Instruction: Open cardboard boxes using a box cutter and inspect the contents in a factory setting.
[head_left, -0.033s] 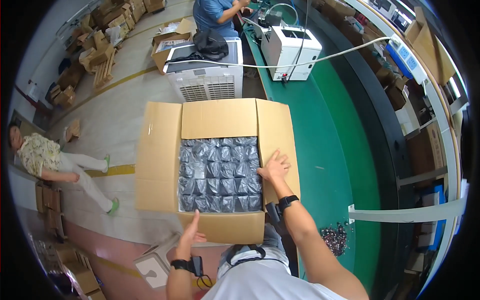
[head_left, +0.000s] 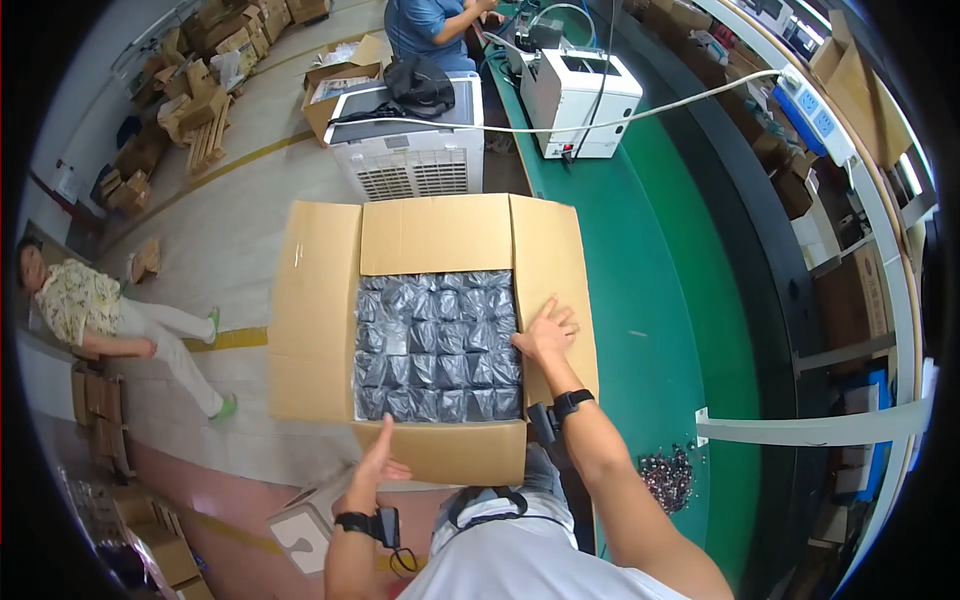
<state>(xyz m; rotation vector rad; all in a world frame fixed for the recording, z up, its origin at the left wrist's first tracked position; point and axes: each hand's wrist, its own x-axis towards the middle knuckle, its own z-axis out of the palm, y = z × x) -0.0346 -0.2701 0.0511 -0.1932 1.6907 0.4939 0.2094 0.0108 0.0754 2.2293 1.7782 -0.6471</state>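
A large open cardboard box [head_left: 436, 236] stands before me with its flaps folded outward. Rows of small dark items wrapped in clear plastic [head_left: 438, 340] fill it; what is inside the wraps I cannot make out. My right hand [head_left: 548, 332] lies on the right flap, fingers spread and thumb at the box's inner edge. At the left end of the near flap is my left hand [head_left: 378, 464], its fingers stretched out and nothing in it. Both wrists wear black straps with small devices.
A green workbench [head_left: 640, 300] runs along the right, with a pile of tiny parts [head_left: 666, 478] and a white machine [head_left: 580, 100]. Beyond the box stands a white appliance [head_left: 415, 160] with a black bag [head_left: 418, 88]. One person [head_left: 428, 35] works at the far end; another [head_left: 120, 320] is at left.
The box and its surroundings sit very slightly further left and up in view. My left hand has shifted a little left; my right hand keeps its place on the flap.
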